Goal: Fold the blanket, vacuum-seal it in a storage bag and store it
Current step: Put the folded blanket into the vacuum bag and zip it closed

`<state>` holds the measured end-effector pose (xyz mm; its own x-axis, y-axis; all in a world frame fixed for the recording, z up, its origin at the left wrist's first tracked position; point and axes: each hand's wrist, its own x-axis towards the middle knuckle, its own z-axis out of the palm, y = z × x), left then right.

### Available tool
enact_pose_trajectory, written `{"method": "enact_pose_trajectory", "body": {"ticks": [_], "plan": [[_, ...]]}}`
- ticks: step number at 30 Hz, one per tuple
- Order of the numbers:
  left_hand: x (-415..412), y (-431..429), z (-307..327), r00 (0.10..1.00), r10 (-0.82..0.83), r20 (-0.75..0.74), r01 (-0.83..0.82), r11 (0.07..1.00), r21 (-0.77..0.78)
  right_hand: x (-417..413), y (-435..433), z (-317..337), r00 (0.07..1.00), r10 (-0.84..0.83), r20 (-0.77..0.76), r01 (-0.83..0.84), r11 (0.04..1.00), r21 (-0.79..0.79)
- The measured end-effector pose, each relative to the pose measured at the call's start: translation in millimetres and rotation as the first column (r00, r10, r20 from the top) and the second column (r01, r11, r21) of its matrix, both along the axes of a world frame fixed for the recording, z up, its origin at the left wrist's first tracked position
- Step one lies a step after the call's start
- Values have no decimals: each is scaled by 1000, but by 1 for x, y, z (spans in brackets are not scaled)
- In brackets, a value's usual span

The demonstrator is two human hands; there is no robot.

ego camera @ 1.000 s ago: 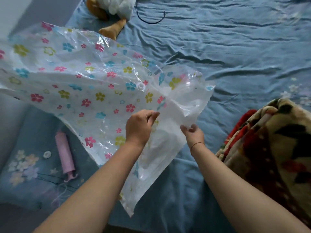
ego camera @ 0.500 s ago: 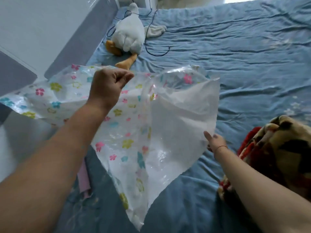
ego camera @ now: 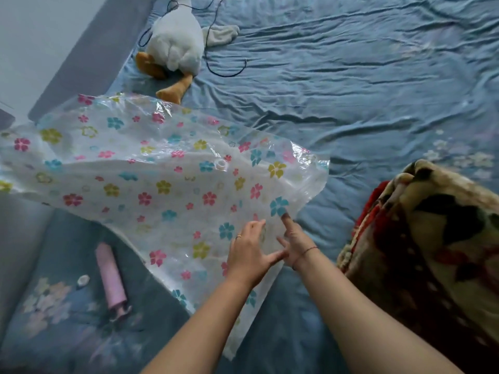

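Observation:
The clear vacuum storage bag [ego camera: 151,179] with coloured flower print lies spread across the left of the bed, its white valve [ego camera: 221,165] facing up. My left hand [ego camera: 249,251] rests on the bag's near right corner with straight, spread fingers. Just right of it, my right hand [ego camera: 295,238] touches the same corner, index finger stretched out along the bag's edge. The folded blanket [ego camera: 432,244], dark red, cream and black, sits in a thick stack at the right, apart from the bag.
A pink hand pump [ego camera: 110,276] and a small white cap [ego camera: 83,280] lie on the blue bed sheet [ego camera: 351,90] at the near left. A white plush duck [ego camera: 175,41] and a black cable [ego camera: 224,71] are at the far left by the wall.
My left hand, which held the bag raised high, has come down beside my right hand. The bag has dropped and spread out flatter over the bed.

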<state>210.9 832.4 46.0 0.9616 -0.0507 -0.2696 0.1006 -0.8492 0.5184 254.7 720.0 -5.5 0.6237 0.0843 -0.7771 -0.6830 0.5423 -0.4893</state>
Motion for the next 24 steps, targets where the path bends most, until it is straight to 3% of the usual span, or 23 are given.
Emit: {"method": "enact_pose_trajectory", "body": {"ticks": [6, 10, 14, 18, 19, 22, 24], "plan": [[-3, 8, -3, 978, 162, 130, -166, 986, 21, 2, -5, -7, 999, 39, 0, -39, 999, 38], [24, 43, 30, 893, 310, 326, -303, 950, -74, -9, -7, -24, 985, 151, -81, -166, 957, -238], [72, 87, 91, 800, 303, 518, -286, 951, -116, -5, -15, -38, 939, 264, -220, -343, 759, -553], [114, 134, 138, 714, 243, 657, -284, 958, -45, 25, -38, -21, 962, 199, -189, -270, 551, -790], [120, 144, 145, 686, 263, 678, -315, 948, -49, 32, -47, -20, 971, 132, -202, -241, 561, -792], [126, 150, 146, 673, 281, 684, -339, 939, -53, 43, -70, -23, 963, 29, -267, -187, 784, -592], [124, 133, 134, 710, 224, 668, -269, 963, -37, 45, -81, -17, 961, 197, -195, -277, 707, -650]]}}
